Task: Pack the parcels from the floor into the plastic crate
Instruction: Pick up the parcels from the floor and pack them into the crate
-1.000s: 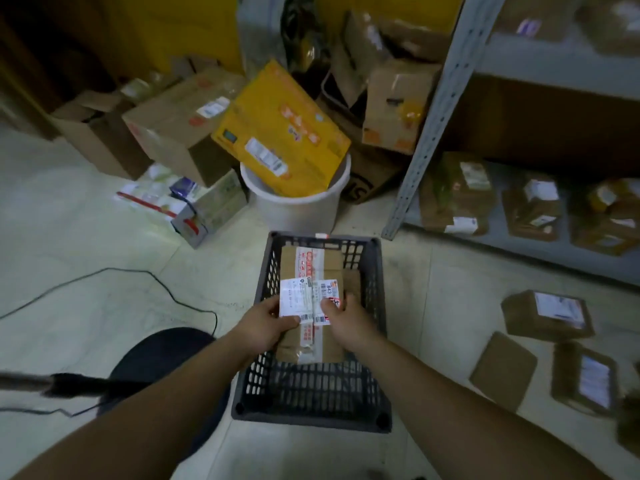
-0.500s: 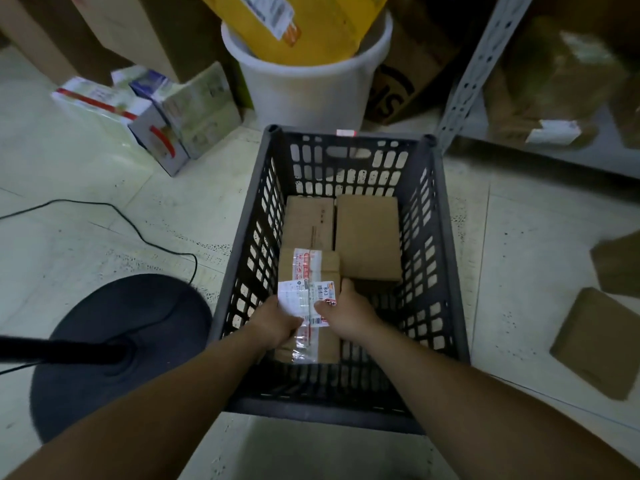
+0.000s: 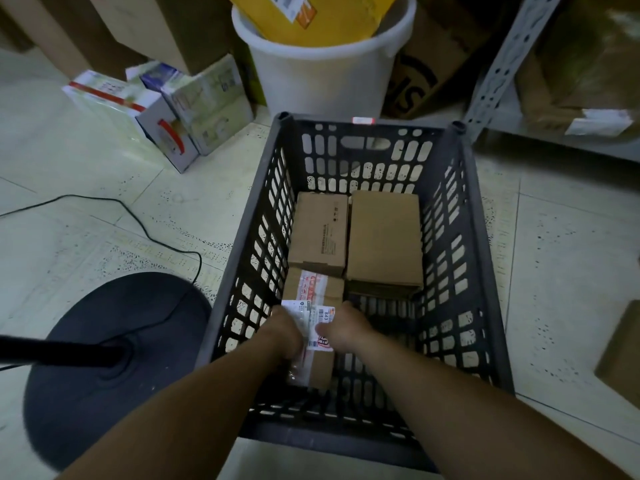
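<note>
The labelled parcel [image 3: 313, 320] is inside the plastic crate [image 3: 485, 278], in its near-left part. Both hands hold it. The left hand [image 3: 285, 336] is curled over its left long edge, and the right hand [image 3: 348, 329] grips its right long edge with the thumb on the white label. Whether its underside already rests on the crate bottom cannot be told.

Its left edge runs close along the crate's left wall. Its far end lies just beside a small brown parcel [image 3: 320, 233] that sits against the same wall. A wider brown parcel [image 3: 384, 244] lies just right of the small one, their long sides touching or nearly so. The slatted bottom is bare in the near-right quarter, in front of the wide parcel and right of the right hand. A narrow strip is also bare along the far wall.

The crate stands on the tiled floor [image 3: 561, 271]. Its far rim is near a white bucket [image 3: 322, 81] that holds a tilted yellow box [image 3: 311, 15]. A grey shelf upright [image 3: 502, 57] stands just beyond the far-right corner.

To the left are a round black stand base [image 3: 114, 358], a thin cable [image 3: 138, 220] and printed cartons [image 3: 138, 112]. A flat cardboard piece [image 3: 620, 358] lies at the right edge, with open tiles between it and the crate.
</note>
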A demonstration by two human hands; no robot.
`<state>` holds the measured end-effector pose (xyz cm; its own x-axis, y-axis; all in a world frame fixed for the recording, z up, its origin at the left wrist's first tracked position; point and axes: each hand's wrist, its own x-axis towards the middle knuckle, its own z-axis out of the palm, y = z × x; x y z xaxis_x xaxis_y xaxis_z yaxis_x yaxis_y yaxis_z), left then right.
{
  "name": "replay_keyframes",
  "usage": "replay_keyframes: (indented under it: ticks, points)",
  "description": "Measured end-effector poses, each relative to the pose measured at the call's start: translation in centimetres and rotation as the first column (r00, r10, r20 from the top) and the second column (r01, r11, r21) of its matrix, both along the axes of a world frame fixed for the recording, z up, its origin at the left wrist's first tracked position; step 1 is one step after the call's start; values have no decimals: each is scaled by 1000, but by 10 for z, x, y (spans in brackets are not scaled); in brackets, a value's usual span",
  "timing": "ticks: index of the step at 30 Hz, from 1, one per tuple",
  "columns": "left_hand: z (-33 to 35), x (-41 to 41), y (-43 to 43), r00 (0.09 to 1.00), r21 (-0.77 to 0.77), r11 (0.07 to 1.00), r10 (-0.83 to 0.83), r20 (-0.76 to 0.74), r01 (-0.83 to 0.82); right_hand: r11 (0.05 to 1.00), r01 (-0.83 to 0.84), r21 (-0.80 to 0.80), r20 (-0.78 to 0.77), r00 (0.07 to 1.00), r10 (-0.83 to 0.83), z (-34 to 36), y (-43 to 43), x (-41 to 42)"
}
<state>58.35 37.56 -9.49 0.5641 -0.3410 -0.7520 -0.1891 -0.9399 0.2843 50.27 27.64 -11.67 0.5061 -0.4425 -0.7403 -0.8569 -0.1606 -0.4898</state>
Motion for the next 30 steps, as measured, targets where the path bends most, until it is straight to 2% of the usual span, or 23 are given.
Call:
replay_keyframes:
  ticks: [2,11,14,18,23,27,30]
  points:
    - [-5,0,0,998,19,1000,8,59,-9,1000,-9,-3,-2,1000,9,-9,1,1]
    - [-23,10,-2,1000,37,999,-18,9,17,1000,-17,-24,-44,999,16,-6,-1,4]
    - [-30,16,0,995,-4,1000,-29,-98,29,999,-41,-27,-43,998,40,-9,1,3]
    - [-26,16,2,995,-128,991,20,-95,-33,1000,-16,-11,-42,999,15,-7,4,2]
    - [28,13,1,984,-210,970,92,-154,-123,1000,-3,5,35,999,3,37,-1,-8]
    - [120,-1,3,979,-197,974,74,-192,-112,998,-47,-53,38,998,49,113,0,-29]
    - [203,-10,1,986,-191,980,29,-167,-61,998,-41,-49,46,998,43,187,-6,-42]
